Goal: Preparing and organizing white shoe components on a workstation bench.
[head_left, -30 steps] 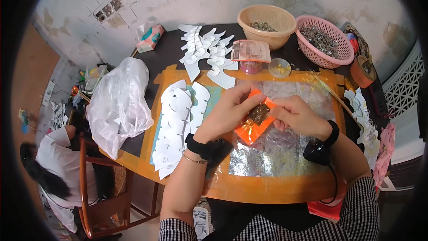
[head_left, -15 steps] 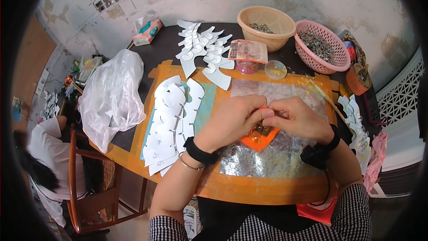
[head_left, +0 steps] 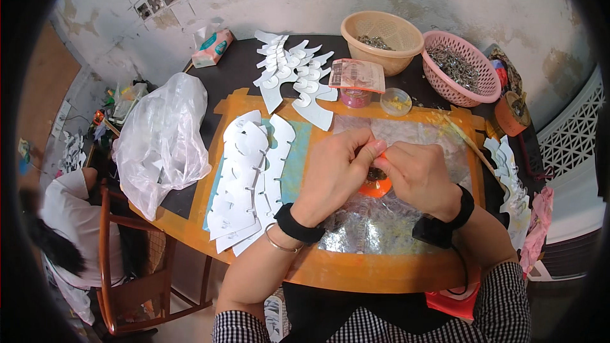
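Observation:
My left hand (head_left: 341,168) and my right hand (head_left: 420,174) meet above the plastic-covered work surface (head_left: 406,232). Between them is a small bright orange sheet-like piece (head_left: 375,188), with something dark and shiny at its middle. Fingers of both hands are pinched on its upper part, where a bit of orange shows between the thumbs. Its lower rounded part hangs toward me below the right fingers. What the dark part is, I cannot make out. To the left of my left hand lie stacks of white notched cut-out pieces (head_left: 236,171).
Behind stand a beige basket (head_left: 381,57) and a pink basket (head_left: 460,67) of metal parts, a pink tub (head_left: 354,97) and a round clear dish (head_left: 395,101). Leftward are white curved pieces (head_left: 311,111), a plastic bag (head_left: 162,146), a tissue pack (head_left: 211,47) and a seated person (head_left: 82,216).
Both hands have turned and drawn closer round the orange piece. Its pointed lower corner no longer shows, and less of it is visible. The view has shifted slightly.

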Motion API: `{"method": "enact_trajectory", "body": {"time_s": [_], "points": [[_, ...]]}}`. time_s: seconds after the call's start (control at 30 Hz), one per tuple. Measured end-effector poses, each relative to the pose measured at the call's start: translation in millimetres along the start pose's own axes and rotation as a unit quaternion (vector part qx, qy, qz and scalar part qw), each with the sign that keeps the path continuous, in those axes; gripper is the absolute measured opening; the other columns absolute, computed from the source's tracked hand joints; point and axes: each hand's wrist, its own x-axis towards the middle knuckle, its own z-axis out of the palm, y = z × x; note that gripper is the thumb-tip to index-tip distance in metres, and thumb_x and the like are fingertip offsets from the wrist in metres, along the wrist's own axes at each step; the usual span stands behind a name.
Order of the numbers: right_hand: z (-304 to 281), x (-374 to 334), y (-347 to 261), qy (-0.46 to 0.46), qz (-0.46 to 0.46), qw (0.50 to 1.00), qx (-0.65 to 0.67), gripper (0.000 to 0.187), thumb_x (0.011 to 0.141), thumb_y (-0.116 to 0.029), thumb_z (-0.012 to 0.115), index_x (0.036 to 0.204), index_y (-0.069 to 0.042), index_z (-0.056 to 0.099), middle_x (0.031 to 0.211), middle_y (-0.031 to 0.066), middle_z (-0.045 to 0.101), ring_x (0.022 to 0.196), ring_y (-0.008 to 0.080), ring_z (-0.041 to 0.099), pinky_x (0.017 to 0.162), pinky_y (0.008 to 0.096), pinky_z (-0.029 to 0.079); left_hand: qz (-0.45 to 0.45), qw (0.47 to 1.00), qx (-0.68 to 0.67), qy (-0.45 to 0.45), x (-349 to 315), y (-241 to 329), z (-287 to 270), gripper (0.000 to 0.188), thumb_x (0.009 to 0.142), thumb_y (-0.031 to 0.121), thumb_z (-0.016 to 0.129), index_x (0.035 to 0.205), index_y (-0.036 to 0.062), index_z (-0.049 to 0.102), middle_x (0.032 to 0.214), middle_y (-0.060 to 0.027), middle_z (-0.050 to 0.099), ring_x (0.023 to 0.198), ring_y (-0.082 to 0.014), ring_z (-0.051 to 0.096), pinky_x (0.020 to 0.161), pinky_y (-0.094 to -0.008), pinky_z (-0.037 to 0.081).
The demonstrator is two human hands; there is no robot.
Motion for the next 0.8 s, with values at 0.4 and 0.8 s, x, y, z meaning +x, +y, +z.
{"method": "enact_trajectory", "body": {"time_s": [0.4, 0.8], "points": [[8.0, 6.8, 3.3, 0.064, -0.059, 0.996, -0.020, 0.020, 0.078, -0.019, 0.076, 0.081, -0.006, 0.060, 0.067, 0.0080, 0.057, 0.058, 0.0256, 0.060, 0.050, 0.0330, 0.045, -0.038, 0.986, -0.161, 0.012, 9.2, -12.3, -0.9, 0.030, 0.095, 0.026, 0.059, 0.080, 0.0003, 0.059, 0.061, -0.0078, 0.054, 0.055, -0.0159, 0.047, 0.054, -0.0313, 0.040], [-6.8, 11.0, -0.5, -0.130, 0.132, 0.962, 0.199, 0.020, 0.085, -0.019, 0.070, 0.086, -0.001, 0.063, 0.073, 0.0171, 0.062, 0.063, 0.0345, 0.059, 0.057, 0.0368, 0.046, 0.054, 0.999, -0.007, 0.002, 6.5, -9.9, -5.6, 0.025, 0.097, 0.021, 0.059, 0.083, 0.0003, 0.058, 0.066, 0.0014, 0.053, 0.062, -0.0045, 0.046, 0.056, -0.0231, 0.042]]}}
